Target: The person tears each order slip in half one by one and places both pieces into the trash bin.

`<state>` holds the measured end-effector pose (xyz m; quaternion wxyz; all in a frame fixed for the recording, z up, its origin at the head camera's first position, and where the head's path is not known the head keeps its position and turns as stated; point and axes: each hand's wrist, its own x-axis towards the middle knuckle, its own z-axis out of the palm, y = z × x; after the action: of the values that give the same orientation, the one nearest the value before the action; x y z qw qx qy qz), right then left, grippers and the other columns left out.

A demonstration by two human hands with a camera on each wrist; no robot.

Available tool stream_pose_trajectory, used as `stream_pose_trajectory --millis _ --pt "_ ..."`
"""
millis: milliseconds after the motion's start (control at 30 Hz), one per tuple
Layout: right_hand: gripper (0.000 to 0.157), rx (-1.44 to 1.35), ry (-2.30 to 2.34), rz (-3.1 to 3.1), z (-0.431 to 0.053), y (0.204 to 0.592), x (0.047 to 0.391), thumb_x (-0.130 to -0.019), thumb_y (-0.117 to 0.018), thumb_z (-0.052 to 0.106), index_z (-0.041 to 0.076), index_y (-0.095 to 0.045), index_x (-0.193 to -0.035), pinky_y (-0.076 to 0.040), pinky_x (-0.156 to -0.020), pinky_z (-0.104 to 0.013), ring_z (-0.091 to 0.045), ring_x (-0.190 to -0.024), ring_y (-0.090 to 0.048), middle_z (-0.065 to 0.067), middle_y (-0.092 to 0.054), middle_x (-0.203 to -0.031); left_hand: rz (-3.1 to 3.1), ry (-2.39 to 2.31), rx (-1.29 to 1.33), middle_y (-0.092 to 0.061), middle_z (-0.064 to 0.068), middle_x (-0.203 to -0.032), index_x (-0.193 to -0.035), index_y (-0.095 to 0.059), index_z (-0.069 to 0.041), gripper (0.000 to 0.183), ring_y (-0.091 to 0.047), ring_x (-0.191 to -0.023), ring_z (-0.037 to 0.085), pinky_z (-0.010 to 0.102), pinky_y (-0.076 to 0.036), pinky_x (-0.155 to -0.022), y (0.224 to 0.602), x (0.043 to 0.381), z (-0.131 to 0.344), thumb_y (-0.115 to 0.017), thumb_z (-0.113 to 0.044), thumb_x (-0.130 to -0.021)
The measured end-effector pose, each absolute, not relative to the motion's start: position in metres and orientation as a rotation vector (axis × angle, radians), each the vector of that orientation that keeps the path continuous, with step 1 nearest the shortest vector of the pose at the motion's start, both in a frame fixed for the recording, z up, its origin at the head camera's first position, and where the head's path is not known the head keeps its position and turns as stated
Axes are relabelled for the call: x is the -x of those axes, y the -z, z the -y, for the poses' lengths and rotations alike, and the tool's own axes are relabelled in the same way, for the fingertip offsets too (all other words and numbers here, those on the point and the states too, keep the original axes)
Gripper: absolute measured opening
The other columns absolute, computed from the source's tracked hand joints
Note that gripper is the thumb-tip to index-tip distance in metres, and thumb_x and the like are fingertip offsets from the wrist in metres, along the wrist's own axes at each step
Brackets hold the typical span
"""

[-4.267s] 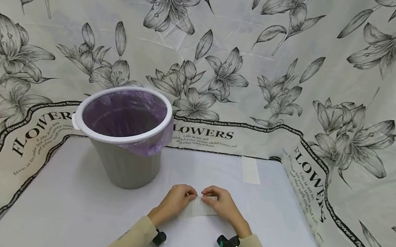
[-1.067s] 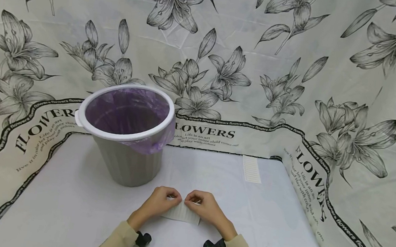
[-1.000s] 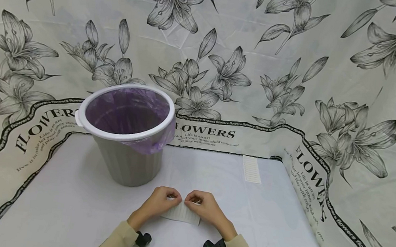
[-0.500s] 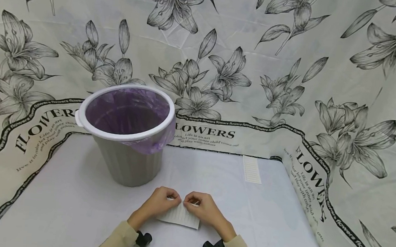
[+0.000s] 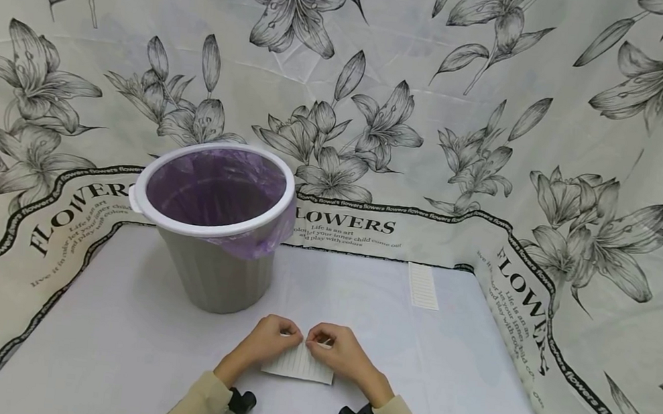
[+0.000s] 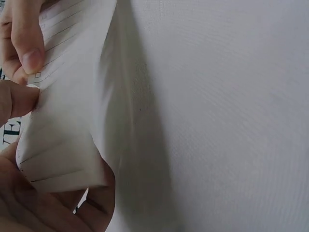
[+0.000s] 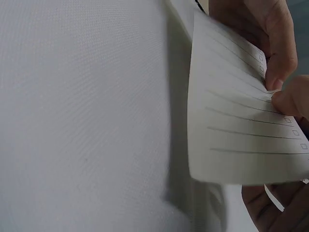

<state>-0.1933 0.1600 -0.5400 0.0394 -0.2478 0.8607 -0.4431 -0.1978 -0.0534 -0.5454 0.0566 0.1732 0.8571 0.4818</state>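
A small white sheet of paper (image 5: pixel 299 366) with printed lines and tiny checkboxes is held just in front of me, slightly curved. My left hand (image 5: pixel 268 339) pinches its far edge between thumb and fingers. Close beside it, my right hand (image 5: pixel 340 352) pinches the same edge, so the two thumb tips almost meet. In the right wrist view the lined face of the paper (image 7: pixel 236 121) shows, with the thumbs at the checkbox edge. In the left wrist view the sheet (image 6: pixel 67 116) bends over the fingers behind it. Whether the edge has a tear between the thumbs I cannot tell.
A grey bin (image 5: pixel 213 275) with a white rim and purple bag stands at the back left. Another lined paper strip (image 5: pixel 423 286) lies on the white table (image 5: pixel 447 378) at the back right. A flower-printed cloth (image 5: pixel 394 53) hangs behind and around the sides.
Since the oldest frame both hands have moved left and a little nearer with the paper. Over the last second its near part has come further into view, while the hands stay almost still.
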Motion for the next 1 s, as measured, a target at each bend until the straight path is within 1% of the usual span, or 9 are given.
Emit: stream_pose_trajectory --millis 100,200,367,467,533,633,700,900,1000 --pt "0.004 0.771 1.363 -2.656 -0.160 0.539 0.193 -0.097 -0.072 0.018 0.020 -0.075 -0.095 -0.054 -0.079 -0.026 -0.004 -0.089 -0.067 0.006 -0.076 -0.094 -2.606 -1.465 -0.527 -0.077 0.000 -0.090 -0.085 -0.078 -0.009 0.015 -0.070 -0.099 0.020 0.049 -0.053 -0.097 0.547 0.198 0.055 -0.069 -0.018 -0.093" --pt "0.004 0.762 1.364 -2.693 -0.161 0.541 0.194 -0.097 -0.073 0.019 0.019 -0.076 -0.095 -0.055 -0.078 -0.026 -0.005 -0.089 -0.069 0.005 -0.077 -0.094 -2.620 -1.465 -0.551 -0.078 0.001 -0.094 -0.088 -0.079 -0.010 0.016 -0.071 -0.101 0.022 0.047 -0.054 -0.095 0.550 0.200 0.058 -0.069 -0.020 -0.095" --pt "0.004 0.725 1.365 -2.721 -0.165 0.543 0.196 -0.096 -0.073 0.019 0.016 -0.077 -0.095 -0.055 -0.073 -0.024 -0.006 -0.083 -0.069 0.003 -0.077 -0.090 -2.609 -1.482 -0.551 -0.078 0.000 -0.098 -0.093 -0.079 -0.013 0.015 -0.070 -0.102 0.022 0.042 -0.055 -0.093 0.551 0.201 0.062 -0.070 -0.024 -0.098" --pt "0.006 0.712 1.360 -2.719 -0.167 0.544 0.196 -0.097 -0.073 0.020 0.016 -0.077 -0.094 -0.054 -0.072 -0.023 -0.006 -0.082 -0.068 0.002 -0.077 -0.089 -2.588 -1.493 -0.550 -0.078 -0.002 -0.094 -0.092 -0.079 -0.013 0.015 -0.070 -0.097 0.018 0.039 -0.055 -0.089 0.550 0.201 0.065 -0.071 -0.024 -0.098" --pt "0.007 0.701 1.352 -2.720 -0.168 0.544 0.196 -0.097 -0.073 0.021 0.016 -0.077 -0.094 -0.054 -0.073 -0.023 -0.006 -0.083 -0.068 0.002 -0.077 -0.090 -2.567 -1.500 -0.559 -0.077 -0.002 -0.091 -0.092 -0.079 -0.013 0.015 -0.069 -0.090 0.015 0.033 -0.056 -0.083 0.548 0.200 0.066 -0.071 -0.024 -0.098" --pt "0.008 0.687 1.340 -2.721 -0.168 0.545 0.196 -0.098 -0.072 0.022 0.016 -0.076 -0.095 -0.055 -0.073 -0.023 -0.006 -0.083 -0.068 0.003 -0.077 -0.091 -2.540 -1.508 -0.570 -0.076 -0.001 -0.088 -0.093 -0.079 -0.011 0.015 -0.066 -0.081 0.009 0.025 -0.053 -0.073 0.547 0.200 0.068 -0.071 -0.023 -0.098" --pt "0.008 0.682 1.338 -2.721 -0.167 0.546 0.196 -0.098 -0.072 0.022 0.016 -0.076 -0.095 -0.055 -0.073 -0.023 -0.006 -0.083 -0.068 0.003 -0.077 -0.091 -2.534 -1.507 -0.578 -0.076 0.000 -0.087 -0.094 -0.078 -0.010 0.015 -0.064 -0.077 0.006 0.022 -0.051 -0.069 0.547 0.200 0.069 -0.071 -0.022 -0.098" --pt "0.008 0.681 1.362 -2.702 -0.167 0.548 0.197 -0.098 -0.072 0.020 0.014 -0.076 -0.094 -0.055 -0.071 -0.022 -0.005 -0.082 -0.067 0.001 -0.077 -0.090 -2.544 -1.498 -0.572 -0.075 0.001 -0.086 -0.094 -0.078 -0.007 0.016 -0.062 -0.072 0.005 0.020 -0.051 -0.063 0.548 0.200 0.070 -0.071 -0.020 -0.098" --pt "0.008 0.682 1.372 -2.698 -0.168 0.548 0.198 -0.098 -0.072 0.019 0.012 -0.076 -0.095 -0.056 -0.070 -0.022 -0.005 -0.080 -0.067 0.000 -0.077 -0.090 -2.552 -1.501 -0.573 -0.076 0.002 -0.086 -0.095 -0.078 -0.006 0.016 -0.062 -0.072 0.005 0.020 -0.051 -0.062 0.548 0.201 0.071 -0.072 -0.020 -0.098"
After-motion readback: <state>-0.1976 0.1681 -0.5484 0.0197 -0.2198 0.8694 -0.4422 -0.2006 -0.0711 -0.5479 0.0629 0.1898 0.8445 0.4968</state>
